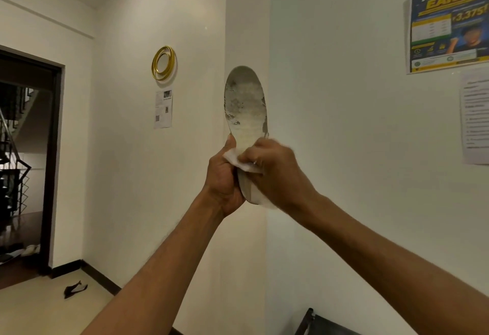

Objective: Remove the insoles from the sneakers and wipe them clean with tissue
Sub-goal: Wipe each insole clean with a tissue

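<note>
Insole [246, 102] is held upright before the wall, heel end gripped in the curled left hand [222, 178], long axis rising above the right hand [275, 173] (fingers pinching the tissue [234, 158] against it), soiled forefoot uppermost.

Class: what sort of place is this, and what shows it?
Probably an indoor hallway or shared lobby: a dark-framed doorway opens onto a metal-railed staircase, and a blue-and-yellow printed poster and white paper notices hang on cream walls.

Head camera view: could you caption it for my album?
The left hand holds a stained insole upright while the right hand presses tissue against it.
</note>
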